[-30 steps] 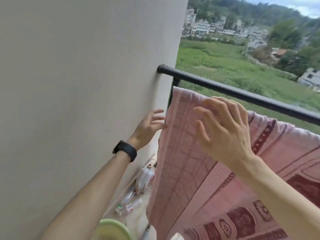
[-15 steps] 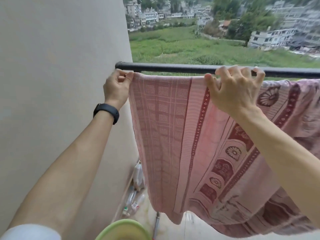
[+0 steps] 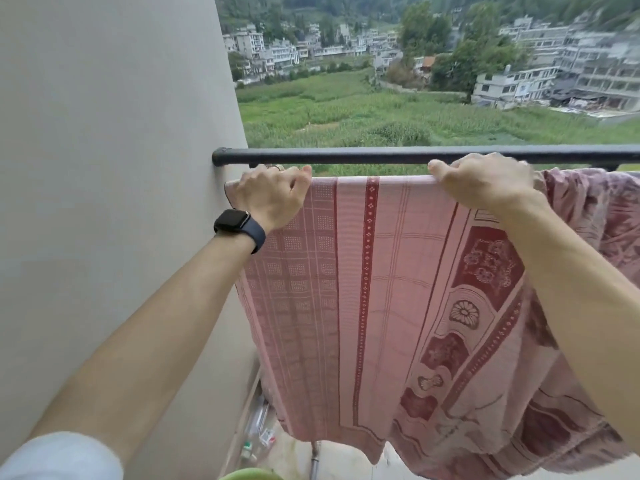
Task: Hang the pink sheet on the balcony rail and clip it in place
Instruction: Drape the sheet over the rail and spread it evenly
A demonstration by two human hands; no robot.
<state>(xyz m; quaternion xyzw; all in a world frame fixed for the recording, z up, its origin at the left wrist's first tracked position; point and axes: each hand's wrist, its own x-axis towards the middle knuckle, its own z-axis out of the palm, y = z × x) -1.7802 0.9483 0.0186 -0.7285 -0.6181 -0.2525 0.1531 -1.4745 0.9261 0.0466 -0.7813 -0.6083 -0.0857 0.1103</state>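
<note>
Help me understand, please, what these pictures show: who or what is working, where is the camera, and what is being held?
There is no machine here: a person works with bare hands. The one camera sits on their head, looking forward and down, so you see roughly what they see. The left hand, with a watch on its wrist, and the right hand each grip the top edge of a pink sheet. The edge is stretched between them, just below a black rail that ends at the wall. The sheet hangs down; further right it is bunched. No clip shows. On the floor below lie some bottles. Beyond the rail are fields and houses.
</note>
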